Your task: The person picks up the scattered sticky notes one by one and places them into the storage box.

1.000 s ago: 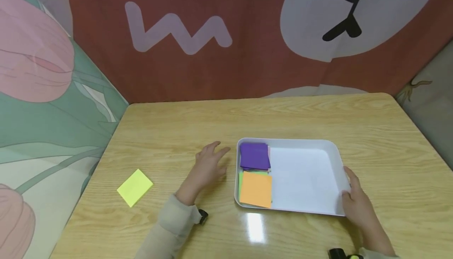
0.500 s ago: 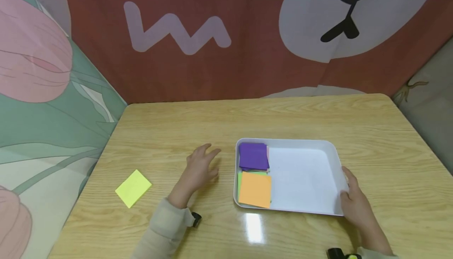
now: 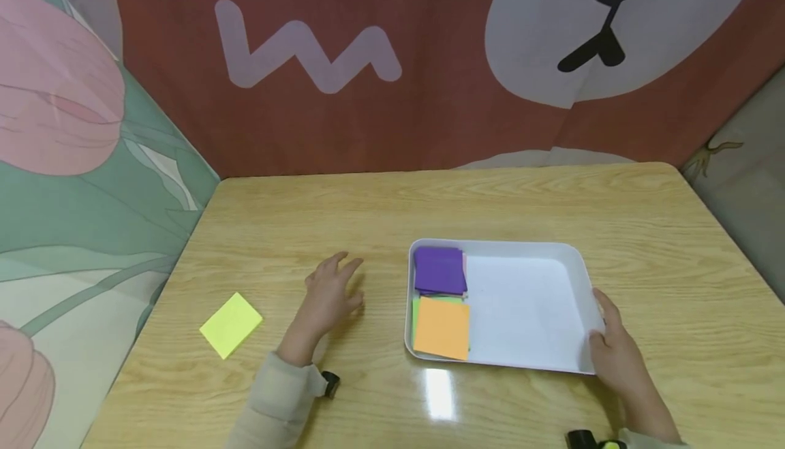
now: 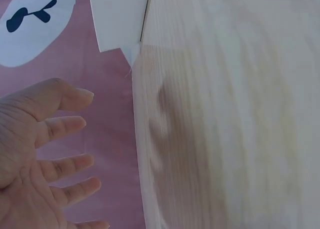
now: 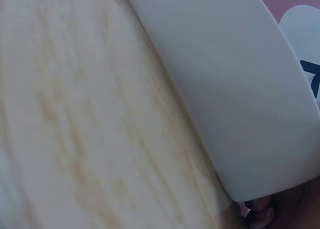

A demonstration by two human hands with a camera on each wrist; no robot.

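My left hand (image 3: 325, 302) hovers over the table left of the tray, its fingers spread and nothing held; the left wrist view shows its palm and loosely bent fingers (image 4: 65, 169). With my right hand (image 3: 622, 357) I grip the right end of a shallow white tray (image 3: 576, 265). In the right wrist view the tray's outer wall (image 5: 225, 89) fills much of the picture, and the fingertips (image 5: 260, 216) show under its corner. Inside the tray, at its left end, lie purple square notes (image 3: 439, 270) behind an orange square note (image 3: 441, 328), with green edges peeking out beneath the orange.
A yellow-green square note (image 3: 231, 325) lies turned cornerwise on the wooden table (image 3: 319, 210), left of my left hand. Behind the table's far edge hangs a brown printed cloth (image 3: 368, 129). A patterned cloth (image 3: 73, 231) hangs along the left side.
My left hand has moved left, away from the tray and toward the yellow-green note, with its fingers still spread. The right hand and the tray have stayed in place.
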